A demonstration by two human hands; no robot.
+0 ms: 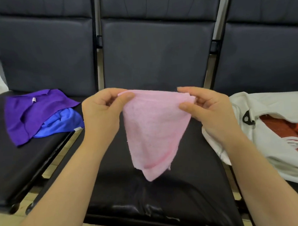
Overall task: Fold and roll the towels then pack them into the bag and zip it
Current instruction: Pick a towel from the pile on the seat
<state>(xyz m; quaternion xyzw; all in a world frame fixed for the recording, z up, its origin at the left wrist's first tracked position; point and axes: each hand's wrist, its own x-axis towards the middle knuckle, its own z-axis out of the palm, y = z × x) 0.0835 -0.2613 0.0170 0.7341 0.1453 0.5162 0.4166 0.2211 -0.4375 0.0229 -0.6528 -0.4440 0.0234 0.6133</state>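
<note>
A pink towel [153, 130], folded over, hangs in the air above the middle seat. My left hand [102, 113] pinches its upper left corner and my right hand [208, 109] pinches its upper right corner, so the top edge is stretched between them and the rest droops to a point. A purple towel [30, 113] lies crumpled on the left seat with a blue towel [61, 123] partly under it. On the right seat lies a white fabric bag [274, 137], its zip open, with red and striped cloth showing inside.
I face a row of black padded seats [152, 194] with tall backrests [157, 53] and metal frame bars between them. The front edge of the middle seat has worn, cracked covering. A light floor shows through the gaps.
</note>
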